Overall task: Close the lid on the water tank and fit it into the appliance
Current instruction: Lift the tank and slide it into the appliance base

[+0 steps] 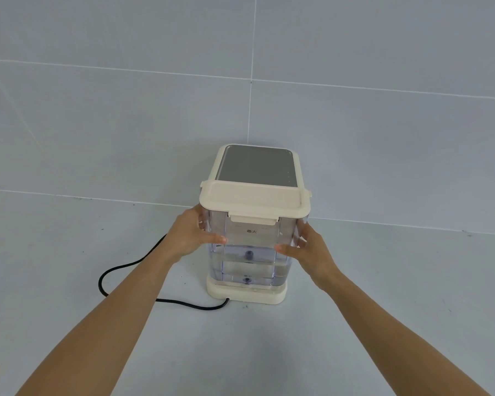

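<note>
A clear plastic water tank (250, 252) stands on the cream base (247, 294) of the appliance (256, 167), against its near side. Some water lies in the tank's lower part. Its cream lid (253, 200) is down flat, and the front latch (253, 219) is folded over the rim. My left hand (190, 235) grips the tank's left wall, thumb across the front. My right hand (307, 251) grips the right wall the same way. The appliance has a grey panel on top.
A black power cord (126, 270) loops over the grey tiled floor from the base's near edge off to the left. A tiled wall (240, 95) rises directly behind the appliance.
</note>
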Available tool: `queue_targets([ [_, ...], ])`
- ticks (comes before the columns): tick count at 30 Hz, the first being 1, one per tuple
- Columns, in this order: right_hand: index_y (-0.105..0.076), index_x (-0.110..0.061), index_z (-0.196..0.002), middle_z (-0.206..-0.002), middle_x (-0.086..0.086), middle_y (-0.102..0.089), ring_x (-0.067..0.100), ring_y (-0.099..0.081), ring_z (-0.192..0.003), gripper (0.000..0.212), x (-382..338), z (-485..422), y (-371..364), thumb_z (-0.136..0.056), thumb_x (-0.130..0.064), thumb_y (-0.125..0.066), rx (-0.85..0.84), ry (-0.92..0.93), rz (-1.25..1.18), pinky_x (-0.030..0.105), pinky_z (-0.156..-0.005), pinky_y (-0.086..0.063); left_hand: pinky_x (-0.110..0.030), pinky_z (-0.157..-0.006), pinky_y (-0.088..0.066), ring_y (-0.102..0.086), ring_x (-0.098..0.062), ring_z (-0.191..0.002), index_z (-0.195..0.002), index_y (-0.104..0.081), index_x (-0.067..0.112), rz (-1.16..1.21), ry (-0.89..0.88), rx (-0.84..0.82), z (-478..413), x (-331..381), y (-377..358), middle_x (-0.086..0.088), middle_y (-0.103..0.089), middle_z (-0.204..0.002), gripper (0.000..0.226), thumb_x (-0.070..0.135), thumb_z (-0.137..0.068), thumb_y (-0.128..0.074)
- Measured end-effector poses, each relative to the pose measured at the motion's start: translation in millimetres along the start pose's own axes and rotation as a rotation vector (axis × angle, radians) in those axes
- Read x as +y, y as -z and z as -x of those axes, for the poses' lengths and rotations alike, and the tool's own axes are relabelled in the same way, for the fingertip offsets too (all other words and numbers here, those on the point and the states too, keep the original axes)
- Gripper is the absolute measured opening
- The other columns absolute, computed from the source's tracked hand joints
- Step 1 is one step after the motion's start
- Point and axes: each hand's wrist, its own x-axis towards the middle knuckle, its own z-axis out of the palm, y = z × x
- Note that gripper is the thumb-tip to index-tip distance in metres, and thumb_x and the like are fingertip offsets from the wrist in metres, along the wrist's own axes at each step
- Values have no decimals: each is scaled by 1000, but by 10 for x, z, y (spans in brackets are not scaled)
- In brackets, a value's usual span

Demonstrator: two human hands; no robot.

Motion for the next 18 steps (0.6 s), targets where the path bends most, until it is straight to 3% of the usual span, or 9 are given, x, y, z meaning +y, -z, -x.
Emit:
queue_targets([
  [3, -33, -27, -138, -120, -14, -52, 13, -46, -112, 78, 7, 5, -6, -72, -12, -72, 6, -6, 8, 26, -92, -37, -24, -75, -40, -43, -16, -83, -110, -50, 9, 0, 7, 7, 0, 3, -12, 10, -45, -77, 58, 10, -61, -81],
  [5, -33, -27, -138, -120, -15, -51, 11, -45, -112, 79, 15, -1, -5, -72, -12, -73, 5, -5, 14, 26, -93, -36, -23, -66, -39, -43, -17, -78, -100, -48, 12, -8, 7, 1, -5, -7, -9, 8, -44, -74, 52, 10, -61, -82],
  [7, -32, -27, -139, -119, -15, -50, 9, -43, -111, 80, 24, -1, -11, -72, -12, -72, 3, -7, 21, 26, -94, -36, -25, -68, -42, -45, -19, -81, -97, -47, 15, -16, 9, -8, -10, -33, -1, 1, -49, -80, 51, 11, -60, -82],
  [11, -28, -27, -140, -120, -16, -46, 8, -40, -112, 82, 39, 2, -25, -73, -12, -72, 6, -20, 32, 27, -95, -35, -39, -87, -46, -50, -22, -93, -101, -47, 16, -19, 19, -13, -25, -80, -3, -8, -52, -99, 56, 14, -58, -84],
  [18, -19, -29, -143, -124, -18, -40, 9, -37, -117, 86, 73, 0, -37, -75, -14, -70, -20, -28, 64, 28, -97, -35, -30, -82, -41, -51, -20, -100, -103, -45, 19, -5, 6, -29, -20, -102, -19, 0, -54, -99, 57, 11, -61, -82],
])
